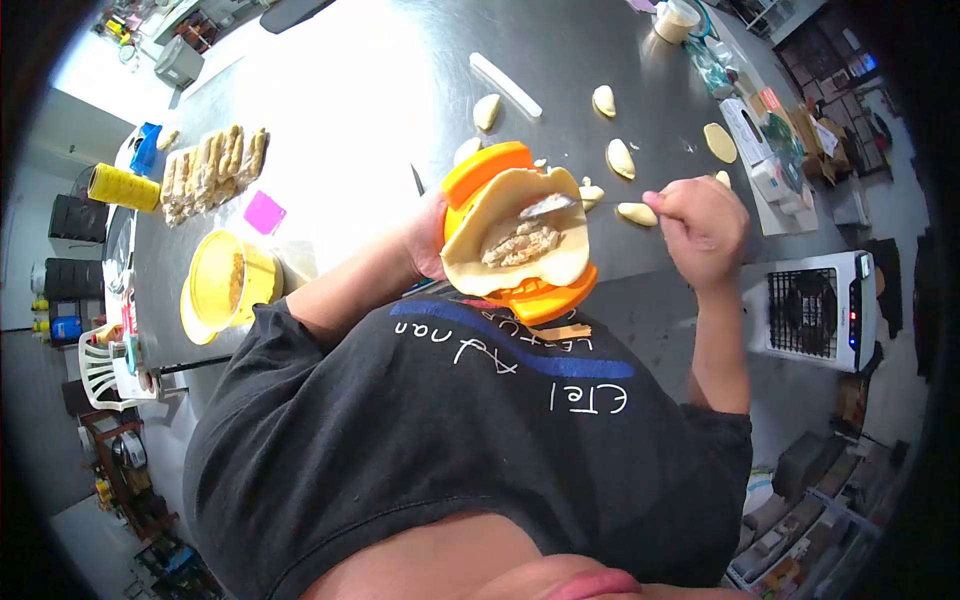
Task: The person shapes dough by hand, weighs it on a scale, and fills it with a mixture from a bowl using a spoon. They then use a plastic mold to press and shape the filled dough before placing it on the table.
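An orange mold (487, 172) is held up near the chest by my left hand (428, 238), whose fingers wrap its left side and are partly hidden. A round sheet of dough (470, 242) lies over the opened mold, with a mound of pale, chunky filling (520, 246) at its middle. My right hand (703, 228) is closed on the thin handle of a spoon (548, 205), its bowl just above the filling. Folded dough pieces (620, 158) are scattered on the metal table (380, 110) beyond the mold.
Left on the table are a yellow tub (233, 280), a pink square (265, 212) and bagged rolls (212, 172). A white stick (505, 84) and a flat dough disc (719, 143) lie farther off. Boxes (770, 178) line the right edge, near a white appliance (818, 310).
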### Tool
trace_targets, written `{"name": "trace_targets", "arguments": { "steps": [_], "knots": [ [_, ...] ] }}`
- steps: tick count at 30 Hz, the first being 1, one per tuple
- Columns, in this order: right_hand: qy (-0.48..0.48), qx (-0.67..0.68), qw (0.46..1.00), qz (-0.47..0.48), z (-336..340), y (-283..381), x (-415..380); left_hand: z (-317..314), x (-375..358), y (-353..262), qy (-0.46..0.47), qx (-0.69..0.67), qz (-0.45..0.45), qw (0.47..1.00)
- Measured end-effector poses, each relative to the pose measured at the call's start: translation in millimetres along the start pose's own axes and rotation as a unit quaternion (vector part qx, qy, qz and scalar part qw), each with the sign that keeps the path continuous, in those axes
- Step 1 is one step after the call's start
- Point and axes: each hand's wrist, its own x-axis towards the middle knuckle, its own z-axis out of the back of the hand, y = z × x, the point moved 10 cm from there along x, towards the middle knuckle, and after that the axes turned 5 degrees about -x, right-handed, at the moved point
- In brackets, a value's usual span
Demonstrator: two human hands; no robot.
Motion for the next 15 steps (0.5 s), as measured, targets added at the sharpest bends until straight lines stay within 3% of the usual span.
{"name": "trace_targets", "arguments": {
  "steps": [5,8,10,15],
  "knots": [
    [0.008,0.010,0.999,0.040,23,8,14,-10,2,1,0.033,0.019,-0.001,0.999],
    [0.051,0.023,0.997,0.054,8,14,15,-12,0,6,0.029,0.013,0.022,0.999],
    [0.047,0.005,0.998,0.046,5,12,15,6,-2,1,-0.042,0.050,0.001,0.998],
    [0.044,0.016,0.998,0.052,24,13,20,-2,0,0,-0.010,0.032,-0.001,0.999]
  ]
}}
